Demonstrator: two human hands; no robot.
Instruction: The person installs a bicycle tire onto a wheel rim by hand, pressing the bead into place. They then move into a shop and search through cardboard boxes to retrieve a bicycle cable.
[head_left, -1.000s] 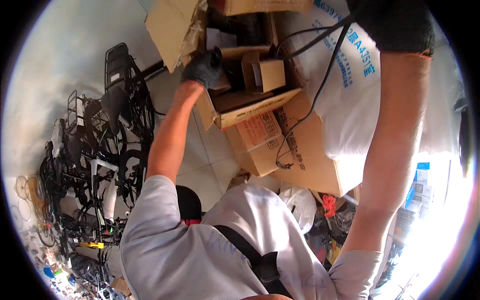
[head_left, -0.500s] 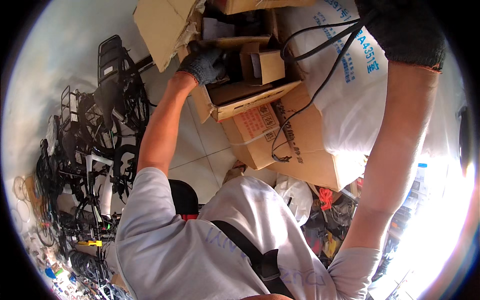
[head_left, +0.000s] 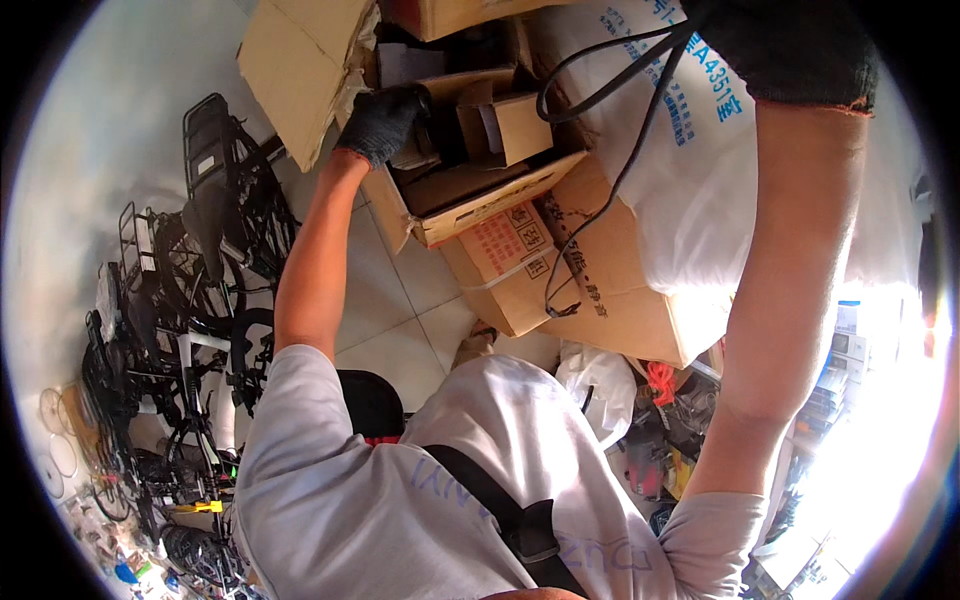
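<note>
My left hand (head_left: 384, 124), in a dark knit glove, is at the left side of an open cardboard box (head_left: 500, 204). Its fingers curl in over that side, and whatever they grip is hidden. A smaller open carton (head_left: 526, 128) stands inside the box, among dark contents I cannot make out. At the upper right my right hand (head_left: 790, 50), gloved alike, is raised and closed on a black cable (head_left: 634, 172). The cable loops out to the left, and its end (head_left: 563, 310) hangs down in front of the boxes. The top of this hand is cut off by the frame.
Below the open box lies another cardboard box (head_left: 640, 300), with a large white plastic-wrapped bundle (head_left: 690, 215) to its right. Folded bicycles (head_left: 215, 250) crowd the left wall. A white plastic bag (head_left: 597, 390) and a red tangle (head_left: 660, 382) are near my knee.
My left hand has drawn slightly back and up toward the box's left side. The right hand still grips the cable high up. The whole view has shifted slightly.
</note>
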